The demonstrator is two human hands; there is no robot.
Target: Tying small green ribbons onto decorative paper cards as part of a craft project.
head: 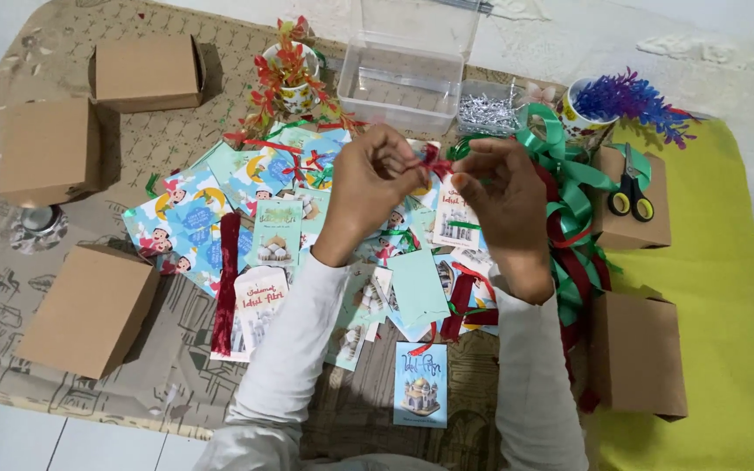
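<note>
Overhead, head view only. Left hand (366, 187): raised above table, fingers pinched shut on small red ribbon bow (434, 160). Right hand (506, 196): level with left, fingertips closed on same bow from other side; bow held between both hands, clear of table. White long sleeves (283, 366) on both forearms.

Beneath both hands: scattered pile of illustrated paper gift tags in blue, teal and white (259, 205), several already tied with red bows. Nearest body, below right wrist: single blue card with domed-building picture (420, 385). Left of left forearm: dark red ribbon strip (226, 283) lying lengthwise over tags.

Right of right hand: tangle of green and dark red satin ribbon (569, 214). Beyond it: black-and-yellow-handled scissors (630, 192) resting on brown cardboard box (634, 228); second brown box (640, 353) nearer body.

Beyond hands: clear plastic container, lid up (399, 83); small clear tray of silver shreds (488, 109); patterned mug with red-orange foliage sprigs (290, 74); patterned mug with purple-blue sprigs (591, 109).

Far left of left hand: three more closed brown cardboard boxes (89, 310); tape roll (38, 222). Underneath everything: beige patterned tablecloth (159, 139); yellow-green cloth (726, 288) at right.
</note>
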